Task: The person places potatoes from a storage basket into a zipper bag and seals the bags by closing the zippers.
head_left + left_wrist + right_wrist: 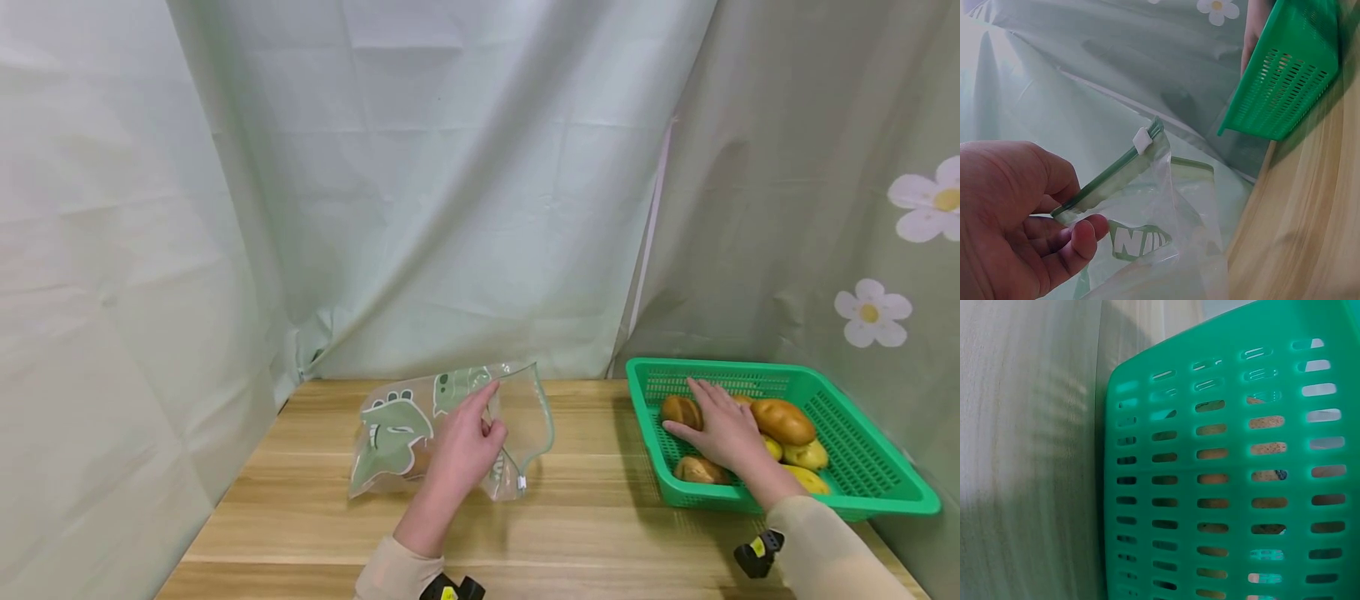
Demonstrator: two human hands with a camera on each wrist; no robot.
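Observation:
My left hand [461, 450] pinches the zip edge of a clear bag [390, 433] printed with green dinosaurs, which it holds partly raised off the wooden table [600, 533]. In the left wrist view the fingers [1079, 240] grip the green zip strip near the white slider [1142, 140] of the bag [1166, 206]. My right hand [723, 429] lies inside a green plastic basket [862, 492] at the right. Its straight fingers rest on a brown bread roll [678, 410]. The right wrist view shows only the slotted basket wall [1222, 475].
Two more brown rolls [782, 421] [697, 471] and yellowish pieces [806, 456] fill the basket [1285, 69]. Pale green curtains hang close behind and on both sides; the right one has a flower print [870, 312]. The table's left edge drops off near the curtain.

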